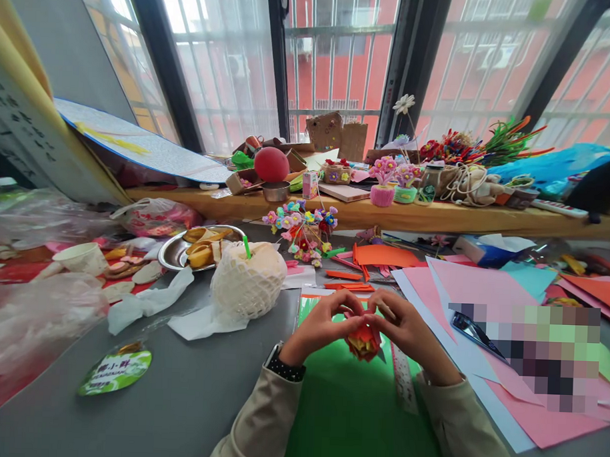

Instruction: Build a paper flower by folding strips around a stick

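Note:
Between my two hands is a small flower (363, 344) with red-orange outer petals and a yellowish middle, apparently of folded paper. My left hand (329, 323) pinches its upper left side with thumb and fingers. My right hand (399, 322) pinches it from the upper right, and the thumbs nearly meet at its top edge. The fingertips partly cover the flower. Below lies a green mat (348, 417), with a pale ruler (404, 382) on it beside my right wrist. Orange paper strips (350, 286) lie just beyond my hands.
To the left stand a coconut in white netting (248, 283) with a green straw and a metal dish of peels (173, 250). Pink sheets (483, 288) and other coloured paper spread at the right. A bunch of small flowers (305, 228) stands before the crowded window ledge (315, 213).

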Demonstrator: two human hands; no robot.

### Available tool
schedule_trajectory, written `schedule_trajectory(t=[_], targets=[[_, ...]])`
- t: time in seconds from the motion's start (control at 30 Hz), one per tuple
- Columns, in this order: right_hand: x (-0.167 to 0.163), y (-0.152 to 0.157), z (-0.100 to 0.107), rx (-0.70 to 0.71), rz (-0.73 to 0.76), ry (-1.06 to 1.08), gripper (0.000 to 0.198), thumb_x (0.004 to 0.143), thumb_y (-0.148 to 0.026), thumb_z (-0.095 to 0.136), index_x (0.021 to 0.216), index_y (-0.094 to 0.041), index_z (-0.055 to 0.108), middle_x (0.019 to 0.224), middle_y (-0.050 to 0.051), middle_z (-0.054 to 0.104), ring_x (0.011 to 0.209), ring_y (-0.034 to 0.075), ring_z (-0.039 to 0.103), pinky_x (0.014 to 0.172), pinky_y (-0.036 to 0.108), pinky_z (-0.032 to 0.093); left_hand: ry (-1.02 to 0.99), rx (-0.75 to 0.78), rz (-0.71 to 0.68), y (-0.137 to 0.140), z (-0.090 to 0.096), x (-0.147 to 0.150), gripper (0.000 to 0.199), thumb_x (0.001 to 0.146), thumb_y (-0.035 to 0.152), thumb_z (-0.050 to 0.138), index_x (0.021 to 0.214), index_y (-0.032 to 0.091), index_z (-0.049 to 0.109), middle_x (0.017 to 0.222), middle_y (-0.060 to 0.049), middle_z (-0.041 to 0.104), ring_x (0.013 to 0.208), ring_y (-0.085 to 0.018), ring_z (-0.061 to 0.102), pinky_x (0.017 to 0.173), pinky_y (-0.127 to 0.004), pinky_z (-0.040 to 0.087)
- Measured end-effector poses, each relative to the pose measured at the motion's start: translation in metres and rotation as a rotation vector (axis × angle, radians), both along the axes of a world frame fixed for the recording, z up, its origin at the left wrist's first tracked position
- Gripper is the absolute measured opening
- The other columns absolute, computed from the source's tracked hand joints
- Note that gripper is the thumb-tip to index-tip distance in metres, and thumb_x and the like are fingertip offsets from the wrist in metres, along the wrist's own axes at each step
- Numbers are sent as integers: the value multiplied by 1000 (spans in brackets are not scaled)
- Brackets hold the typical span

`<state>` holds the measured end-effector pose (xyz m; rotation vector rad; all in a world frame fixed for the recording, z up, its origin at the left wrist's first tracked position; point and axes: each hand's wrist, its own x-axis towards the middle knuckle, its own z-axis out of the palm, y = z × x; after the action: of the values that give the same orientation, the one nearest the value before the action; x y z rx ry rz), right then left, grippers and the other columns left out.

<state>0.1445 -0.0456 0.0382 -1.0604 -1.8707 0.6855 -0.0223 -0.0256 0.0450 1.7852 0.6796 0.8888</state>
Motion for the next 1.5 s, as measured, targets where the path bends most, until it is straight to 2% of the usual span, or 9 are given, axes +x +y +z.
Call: schedule_trajectory(t=[0.1,0.2,0.4,0.53,0.77,1.1,1.5], targets=[[0,0,1,-118,57,29,21,76,-37,49,70,-17,49,60,-2,46,52,9,42,46,20,34,-41,-167,-52,1,-3,-1,23,68,34,57,77,14,51,75,-2,52,67,-9,50,59,-21,40],[1,1,0,-205,71,12,24,75,-39,50,68,-16,49,55,-4,43,49,8,38,44,19,31,-41,-268,-58,5,-8,-1,27,65,37,60,75,13,52,71,0,51,63,-8,48,55,-20,38],[6,6,-5,-194,66,-145,29,74,-44,49,68,-16,52,64,-1,51,58,11,45,50,21,35,33,-297,-43,14,-19,-1,29,61,38,62,72,12,55,66,1,51,61,-8,47,54,-20,35],[6,7,-6,-169,69,-168,30,76,-45,46,72,-16,54,66,0,53,60,11,48,51,21,36,33,-351,-27,17,-21,0,32,57,38,65,73,12,54,65,1,52,60,-8,47,53,-20,34],[6,8,-7,-141,102,-197,29,78,-43,44,73,-16,53,67,0,54,60,11,47,50,20,35,52,-361,-42,18,-22,-2,30,57,37,65,71,12,55,63,2,51,58,-7,46,52,-19,34],[3,9,-8,-198,55,-195,25,75,-39,50,67,-15,52,64,-1,50,58,10,44,50,20,35,81,-347,-35,16,-16,-4,26,59,33,64,67,13,50,61,3,49,57,-7,44,51,-19,32],[2,11,-10,-193,16,-253,24,74,-37,50,64,-15,51,62,-1,50,57,10,44,51,21,32,71,-356,9,19,-23,-4,27,55,33,66,63,12,51,57,3,49,55,-7,44,51,-19,32]])
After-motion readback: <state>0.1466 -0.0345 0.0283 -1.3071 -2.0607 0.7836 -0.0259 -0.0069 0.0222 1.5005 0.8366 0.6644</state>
